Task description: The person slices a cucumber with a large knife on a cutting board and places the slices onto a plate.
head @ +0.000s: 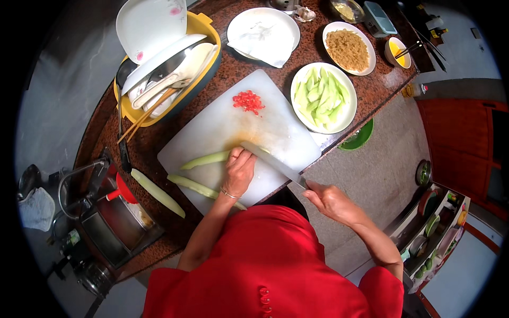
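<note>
My left hand (239,171) presses a pale green peeled vegetable strip (206,159) against the white cutting board (199,133), fingers bent over it. In my right hand (328,200) is the handle of a kitchen knife (274,162), its blade lying beside my left fingertips. A second peeled strip (193,186) runs under my left wrist. Chopped red pepper (248,101) forms a small heap near the board's far corner. To the right, a white plate (353,113) holds sliced pale green vegetable (321,97). Another peeled piece (158,193) lies on the counter, left of the board.
A yellow basin (214,33) of dishes and utensils stands at the upper left. Beyond the board are a white plate with paper (292,28), a plate of brown shredded food (347,51) and a bowl of yellow liquid with chopsticks (397,51). A sink (105,234) is lower left.
</note>
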